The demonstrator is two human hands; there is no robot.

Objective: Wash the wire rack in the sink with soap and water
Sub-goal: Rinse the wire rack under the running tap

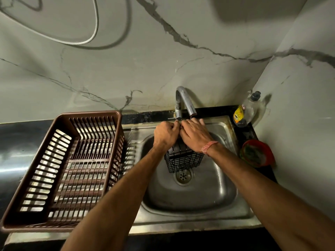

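Both hands up at the tap [184,104] now. The rack [184,161] hangs below them over the sink [199,200], just above the drain, long axis running left to right. Left hand [165,134] curls tight on its top edge; right hand [194,134] lies flatter across it, grip unclear. Both equally near.

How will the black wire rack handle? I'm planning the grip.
The wire rack looks stiff and probably light, being thin open mesh. Held over the sink under the tap, its wires may get slippery.
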